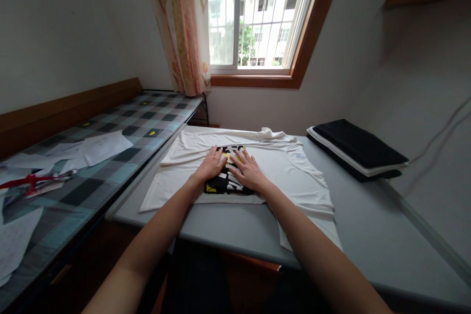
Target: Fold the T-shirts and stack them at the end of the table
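A white T-shirt [172, 184] lies spread out sideways on the grey table, its neckline toward the right and some wrinkles along the far edge. On its middle is a black printed panel [221, 185] with white and yellow shapes. My left hand [211, 163] rests flat on the panel's left side, fingers stretched out. Across the panel's right side lies my right hand [248, 170], palm down with its fingers spread. Both hands press on the shirt and neither grips it. Part of the print is hidden under them.
A stack of folded black and white clothes [356, 144] sits at the table's [368, 225] back right, near the wall. Left of the table, a bed with a checked cover [106, 181] holds loose papers [105, 147] and a red-handled tool [31, 181]. Behind are a curtain [186, 24] and a barred window.
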